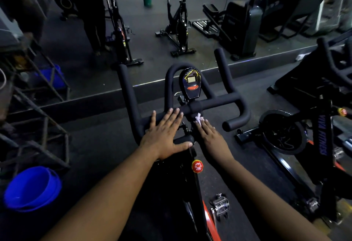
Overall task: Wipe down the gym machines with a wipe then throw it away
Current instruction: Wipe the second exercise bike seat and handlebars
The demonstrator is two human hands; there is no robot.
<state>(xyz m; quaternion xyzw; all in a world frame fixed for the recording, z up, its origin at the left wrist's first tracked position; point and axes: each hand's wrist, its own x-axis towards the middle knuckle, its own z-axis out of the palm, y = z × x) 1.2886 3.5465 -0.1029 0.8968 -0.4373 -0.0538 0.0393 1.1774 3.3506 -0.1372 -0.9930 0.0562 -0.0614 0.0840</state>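
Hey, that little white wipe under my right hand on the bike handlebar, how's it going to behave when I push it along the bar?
The small crumpled white wipe looks thin and bunched, so it is probably floppy and very light. Under the right hand, whose straight fingers press it to the black padded handlebar, it will likely fold or roll up rather than slide flat. The bar's rounded surface may let it slip off.

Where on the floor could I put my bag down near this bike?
Bare floor lies left of the handlebars, between the metal rack and the bike. The right is crowded: another bike stands close. The blue bowl fills the near-left corner.
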